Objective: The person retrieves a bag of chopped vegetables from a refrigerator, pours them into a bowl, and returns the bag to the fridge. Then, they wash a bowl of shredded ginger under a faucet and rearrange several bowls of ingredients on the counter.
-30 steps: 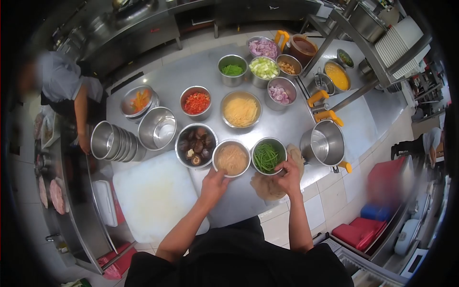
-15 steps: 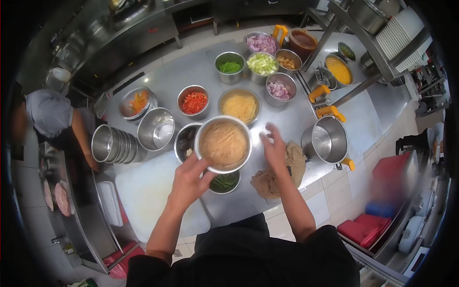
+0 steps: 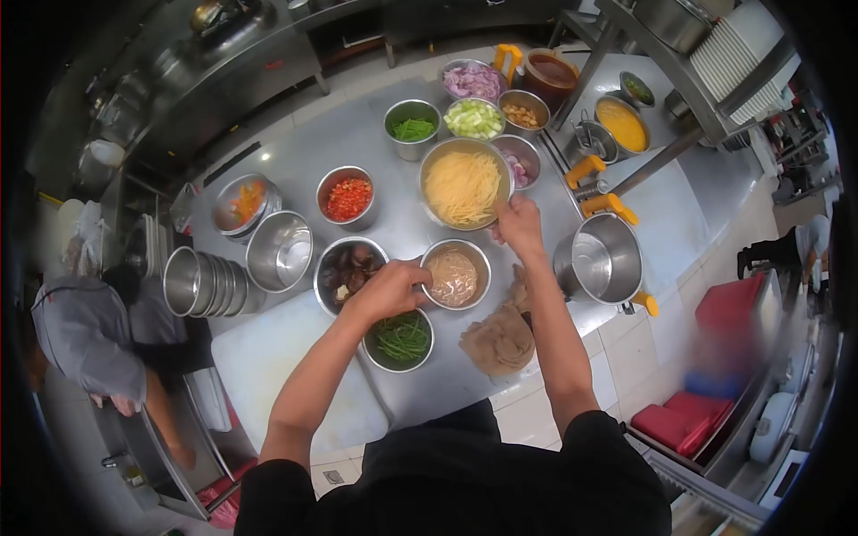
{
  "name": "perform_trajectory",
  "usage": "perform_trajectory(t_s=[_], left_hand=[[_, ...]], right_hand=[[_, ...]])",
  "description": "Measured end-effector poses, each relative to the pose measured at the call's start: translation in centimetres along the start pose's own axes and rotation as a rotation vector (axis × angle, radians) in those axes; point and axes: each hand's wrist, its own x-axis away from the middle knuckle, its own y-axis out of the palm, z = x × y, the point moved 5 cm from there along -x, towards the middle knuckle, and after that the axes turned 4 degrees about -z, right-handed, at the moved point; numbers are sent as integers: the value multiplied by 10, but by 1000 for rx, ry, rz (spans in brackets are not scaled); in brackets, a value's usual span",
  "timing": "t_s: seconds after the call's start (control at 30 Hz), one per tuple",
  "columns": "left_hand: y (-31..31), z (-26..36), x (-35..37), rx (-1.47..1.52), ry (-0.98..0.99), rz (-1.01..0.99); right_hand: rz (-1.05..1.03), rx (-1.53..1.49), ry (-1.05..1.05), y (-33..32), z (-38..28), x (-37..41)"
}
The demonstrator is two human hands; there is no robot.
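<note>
My left hand (image 3: pixel 396 290) pinches the left rim of a small steel bowl (image 3: pixel 483 259) of pale brown shreds in liquid, low over the steel table. With my right hand (image 3: pixel 520 225) I grip the lower right rim of a larger steel bowl of yellow shreds (image 3: pixel 463 185), which partly covers a bowl of chopped shallots (image 3: pixel 523 159). Left of my left hand is a bowl of dark mushrooms (image 3: pixel 351 268). Just below it stands a bowl of green beans or stalks (image 3: pixel 402 338). A crumpled brown cloth (image 3: pixel 499 342) lies beneath my right forearm.
Steel bowls hold chopped red chillies (image 3: pixel 347 198), cut greens (image 3: pixel 413 129), and diced pale green vegetable (image 3: pixel 474 119). At left are stacked bowls (image 3: pixel 192 281) and a white cutting board (image 3: pixel 286 375). A steel pot (image 3: pixel 608 259) stands right. Another person (image 3: pixel 89 330) is at far left.
The bowl of brown shreds has moved down and right, lower toward the table. My right hand has taken hold of the yellow-shred bowl. The person at left has shifted nearer the bottom.
</note>
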Motion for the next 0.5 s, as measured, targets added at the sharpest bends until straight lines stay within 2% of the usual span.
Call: perform_trajectory(t_s=[0.1, 0.17, 0.2, 0.27, 0.33, 0.4, 0.47, 0.5], left_hand=[[-4, -6, 2, -6, 53, -40], [-29, -7, 15, 176, -84, 140], [-29, -25, 13, 498, -21, 222], [-45, -6, 13, 845, -321, 247], [-43, 3, 9, 905, -315, 262], [-23, -24, 2, 1034, -445, 215], [-17, -30, -1, 1023, -418, 269], [-15, -29, 0, 1073, -414, 300]], right_hand=[[19, 73, -102, -11, -22, 22], [-46, 7, -157, -10, -23, 34], [-44, 7, -150, -10, -22, 41], [-90, 80, -218, -2, -27, 51], [-156, 100, -206, 12, -14, 50], [-210, 121, -195, 24, -14, 56], [192, 257, -474, 26, -43, 80], [311, 328, -597, 29, -48, 87]])
